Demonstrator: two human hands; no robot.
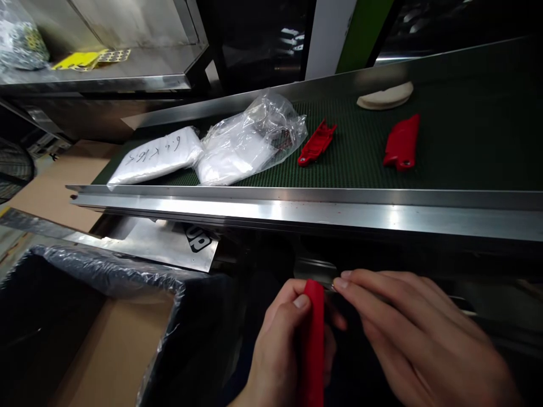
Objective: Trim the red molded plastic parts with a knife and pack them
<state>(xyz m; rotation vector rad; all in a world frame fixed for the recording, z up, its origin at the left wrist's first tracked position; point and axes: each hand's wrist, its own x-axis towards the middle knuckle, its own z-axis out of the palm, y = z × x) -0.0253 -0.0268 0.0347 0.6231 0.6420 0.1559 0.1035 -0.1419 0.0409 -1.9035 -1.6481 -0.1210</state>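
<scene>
My left hand (280, 345) is closed around a long red plastic part (313, 339), held upright below the conveyor's front edge, thumb on its near side. Just right of the part's top end, my right hand (407, 333) has its thumb and fingertips pinched together. A small shiny bit shows at those fingertips, too small to name. Beyond the hands, two similar red plastic parts lie on the green conveyor belt (345, 164): an open-sided red part (317, 143) and a smooth red part (401, 142) farther right.
On the belt lie a clear plastic bag (254, 141), a white packet with handwriting (156, 156) and a pale curved piece (385, 96). A metal rail (271, 206) runs along the front. At lower left stands a bin lined with dark plastic (169, 282). A metal shelf (148, 73) is behind.
</scene>
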